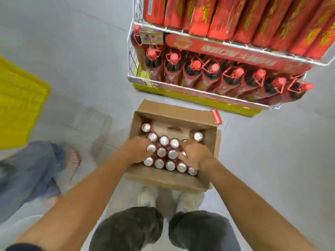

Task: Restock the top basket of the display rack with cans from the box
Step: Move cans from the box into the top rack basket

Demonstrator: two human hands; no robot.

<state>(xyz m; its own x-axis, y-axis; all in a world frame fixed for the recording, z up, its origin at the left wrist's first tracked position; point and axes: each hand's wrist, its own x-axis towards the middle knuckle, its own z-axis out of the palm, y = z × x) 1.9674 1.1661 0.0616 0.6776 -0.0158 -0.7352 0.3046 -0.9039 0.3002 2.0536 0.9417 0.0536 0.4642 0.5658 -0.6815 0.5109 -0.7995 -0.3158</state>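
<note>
Cardboard box [163,180]: open on floor [272,160], upright cans [164,140] inside
Left grip [137,151]: on cans, cannot tell if holding
Right grip [194,156]: on cans, cannot tell if holding

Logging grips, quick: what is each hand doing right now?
Left hand: on the cans in the box; grip cannot be told.
Right hand: on the cans too; grip cannot be told.

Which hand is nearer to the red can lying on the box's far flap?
Right. The right hand is in the box on the same side as the red can; the left hand is at the opposite side, farther away.
</note>
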